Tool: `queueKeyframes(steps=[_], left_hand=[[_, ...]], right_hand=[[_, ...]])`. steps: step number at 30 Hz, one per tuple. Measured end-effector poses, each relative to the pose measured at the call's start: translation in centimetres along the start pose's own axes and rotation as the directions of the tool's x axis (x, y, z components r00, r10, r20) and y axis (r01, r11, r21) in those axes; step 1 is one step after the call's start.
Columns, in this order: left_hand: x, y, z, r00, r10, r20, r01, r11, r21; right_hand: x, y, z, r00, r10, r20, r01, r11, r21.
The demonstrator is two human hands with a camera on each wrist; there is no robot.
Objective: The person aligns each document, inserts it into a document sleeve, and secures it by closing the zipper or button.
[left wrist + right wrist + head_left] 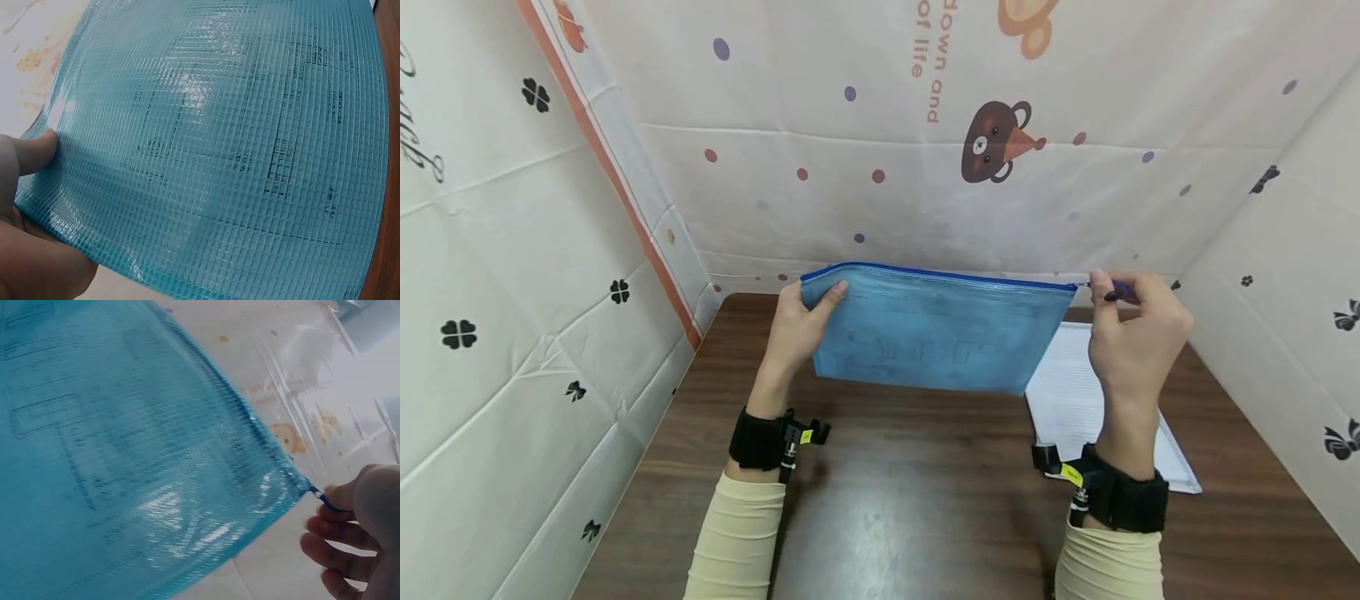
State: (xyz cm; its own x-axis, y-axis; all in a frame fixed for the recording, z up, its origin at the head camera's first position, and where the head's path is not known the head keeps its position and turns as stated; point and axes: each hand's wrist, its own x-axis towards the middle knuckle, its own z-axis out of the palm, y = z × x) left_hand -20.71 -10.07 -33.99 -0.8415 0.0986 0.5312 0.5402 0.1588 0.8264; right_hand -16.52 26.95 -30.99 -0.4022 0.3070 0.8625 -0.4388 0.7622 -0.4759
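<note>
A translucent blue mesh zipper pouch (925, 333) is held up above the table, its zipper edge on top. Dark printed lines, as on a paper, show through the mesh in the left wrist view. My left hand (801, 329) grips the pouch's upper left corner, thumb on the near face and the other fingers behind it. At the opposite upper corner my right hand (1138, 329) pinches a small dark blue zipper pull (326, 502) between thumb and forefinger. In the right wrist view its other fingers curl loosely below the pull.
White lined paper (1071, 392) lies on the brown wooden table (895, 483) at the right, partly behind the pouch and right forearm. Printed cloth (775, 192) hangs at the back and along both sides.
</note>
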Motion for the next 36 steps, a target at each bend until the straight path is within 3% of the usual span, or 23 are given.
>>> queueKeyframes(steps=[7,10,13,15,17,19,21,23,26,30,32,34,35,36], left_hand=[[0.4,-2.1,0.2,0.995,0.018,-0.095,-0.016,1.000,0.016],[0.4,-2.1,0.6,0.985,0.099,-0.145,-0.096,0.995,0.024],[0.3,-1.7,1.6,0.953,0.253,-0.167,-0.246,0.967,0.061],[0.3,-1.1,2.5,0.917,0.375,-0.137,-0.368,0.927,0.078],[0.2,-0.5,3.5,0.868,0.492,-0.068,-0.489,0.871,0.051],[0.0,0.2,4.4,0.827,0.562,0.026,-0.562,0.827,0.017],[-0.2,0.7,5.0,0.801,0.584,0.133,-0.586,0.810,-0.025],[-0.6,1.1,5.3,0.797,0.557,0.233,-0.572,0.820,-0.003],[-1.2,1.7,5.4,0.802,0.466,0.375,-0.525,0.848,0.070],[-1.8,2.0,5.7,0.792,0.281,0.542,-0.387,0.918,0.090],[-1.9,1.8,5.6,0.761,0.181,0.622,-0.293,0.953,0.081],[-1.9,1.4,5.4,0.718,0.126,0.684,-0.210,0.977,0.041],[-1.8,1.1,5.3,0.713,0.111,0.692,-0.172,0.985,0.019],[-1.6,0.8,5.3,0.729,0.097,0.678,-0.148,0.989,0.018]], right_hand=[[-0.3,-0.9,0.7,0.997,0.061,-0.054,-0.057,0.996,0.065],[-0.7,-1.6,1.1,0.997,0.075,-0.025,-0.071,0.987,0.144],[-1.1,-2.5,1.4,0.985,0.084,0.149,-0.116,0.969,0.216],[-1.2,-3.1,1.7,0.934,0.102,0.342,-0.191,0.952,0.240],[-1.3,-3.6,2.0,0.851,0.126,0.509,-0.275,0.934,0.229],[-1.3,-3.8,2.4,0.777,0.159,0.609,-0.345,0.917,0.202],[-1.3,-3.9,2.5,0.732,0.204,0.650,-0.393,0.906,0.158],[-1.4,-3.8,2.5,0.707,0.238,0.666,-0.432,0.891,0.141],[-1.4,-3.5,2.5,0.699,0.258,0.666,-0.462,0.875,0.146],[-1.5,-3.0,2.6,0.754,0.225,0.617,-0.434,0.876,0.211],[-1.5,-2.8,2.6,0.787,0.206,0.582,-0.412,0.878,0.245],[-1.5,-2.6,2.7,0.816,0.181,0.549,-0.376,0.887,0.267],[-1.5,-2.5,2.7,0.828,0.162,0.537,-0.355,0.893,0.277],[-1.5,-2.5,2.7,0.837,0.135,0.529,-0.328,0.900,0.288]])
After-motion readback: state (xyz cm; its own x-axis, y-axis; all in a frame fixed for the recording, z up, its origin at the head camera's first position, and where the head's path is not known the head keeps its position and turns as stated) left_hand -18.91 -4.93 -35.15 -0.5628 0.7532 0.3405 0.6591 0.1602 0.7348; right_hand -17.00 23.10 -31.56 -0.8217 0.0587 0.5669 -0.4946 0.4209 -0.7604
